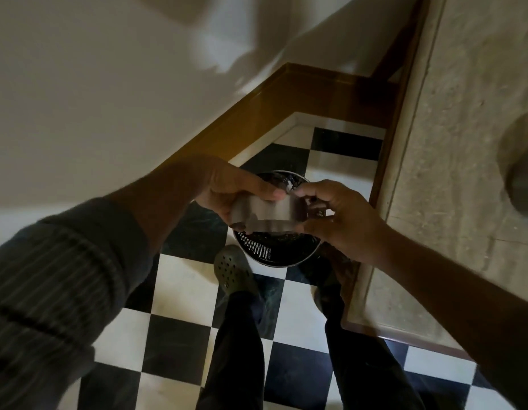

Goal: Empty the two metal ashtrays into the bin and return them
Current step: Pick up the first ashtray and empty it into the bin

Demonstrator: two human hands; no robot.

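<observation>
Both hands held one metal ashtray (267,213) over the bin (268,250), which stood on the black-and-white checked floor (180,291) just beyond the person's feet. The left hand (227,187) gripped the ashtray from its left side, thumb laid along the upper edge and the other fingers curled beneath, pressed close together. The right hand (336,217) met it from the right, its fingers bent and bunched around the ashtray's right end; whether they pinched the rim or only steadied it could not be told, since the metal there was blurred. The ashtray was turned on its side, its notched rim showing along the lower edge, directly above the bin's dark opening. The bin was round, with a bright metal rim and a perforated dark wall showing at its near side. A second metal ashtray (520,170) sat on the stone-coloured counter (452,143) at the far right, well apart from the hands and partly cut off by the frame edge. A green perforated clog (231,270) rested on the floor just left of and nearer than the bin, almost touching it. A dark striped sleeve (59,279) covered the left forearm, while the right forearm was bare.
</observation>
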